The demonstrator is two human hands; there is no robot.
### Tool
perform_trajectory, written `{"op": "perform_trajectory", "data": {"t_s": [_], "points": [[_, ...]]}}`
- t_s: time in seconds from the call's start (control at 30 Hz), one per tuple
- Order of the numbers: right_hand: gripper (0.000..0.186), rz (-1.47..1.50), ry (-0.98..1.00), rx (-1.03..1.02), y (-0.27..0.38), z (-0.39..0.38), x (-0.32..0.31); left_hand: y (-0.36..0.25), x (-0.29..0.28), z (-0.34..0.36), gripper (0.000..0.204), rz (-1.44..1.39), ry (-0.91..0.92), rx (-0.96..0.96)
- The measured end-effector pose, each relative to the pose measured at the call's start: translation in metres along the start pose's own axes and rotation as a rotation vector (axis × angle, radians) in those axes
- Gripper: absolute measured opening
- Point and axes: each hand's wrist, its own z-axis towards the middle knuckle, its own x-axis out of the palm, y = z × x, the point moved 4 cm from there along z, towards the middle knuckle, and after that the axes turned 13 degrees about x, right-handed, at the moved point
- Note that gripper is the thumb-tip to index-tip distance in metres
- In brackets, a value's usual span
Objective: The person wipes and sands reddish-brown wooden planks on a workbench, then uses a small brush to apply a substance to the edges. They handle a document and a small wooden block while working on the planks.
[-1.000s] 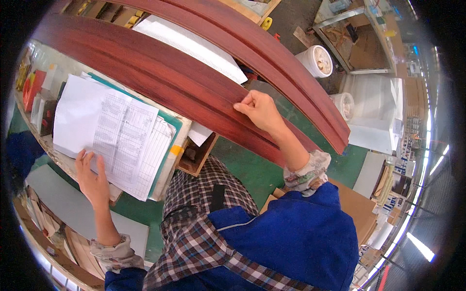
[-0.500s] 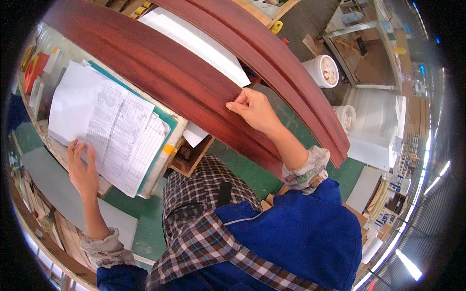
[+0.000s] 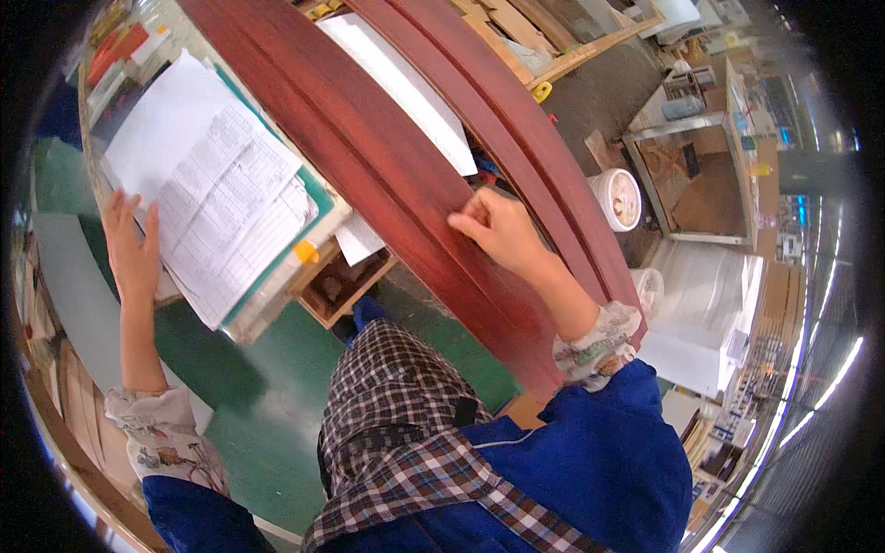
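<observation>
My left hand rests with fingers apart at the lower left edge of loose printed papers on a teal folder. My right hand is closed in a pinch on the face of the nearer reddish-brown grooved board; whether it holds anything small is hidden. A second such board lies beyond it, with a white sheet between the two. A small wooden box sits below the folder's right side.
White buckets and an open cabinet stand to the right, beside a pale wrapped block. A timber rack is at the top. A grey panel lies at the left over the green floor.
The view has swung, shifting papers and boards in the picture. My left hand reaches higher in the picture, still open; my right hand keeps its pinch. A blue shoe now shows below the box.
</observation>
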Motion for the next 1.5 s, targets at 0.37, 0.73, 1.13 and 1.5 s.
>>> {"op": "perform_trajectory", "data": {"t_s": [0.37,0.73,1.13,1.5], "points": [[0.013,-0.216,-0.142,-0.817,0.026,0.037,0.012,-0.012,0.005,-0.036,0.073,0.243,0.076,-0.433],[0.006,-0.316,0.029,-1.229,0.004,0.027,0.008,0.005,0.015,-0.040,0.082,0.337,0.107,-0.450],[0.005,-0.342,0.073,-1.175,0.003,0.033,0.012,0.018,0.021,-0.044,0.082,0.366,0.079,-0.431],[0.009,-0.231,0.009,-1.103,0.017,0.052,0.017,0.008,0.017,-0.040,0.080,0.395,0.082,-0.414]]}}
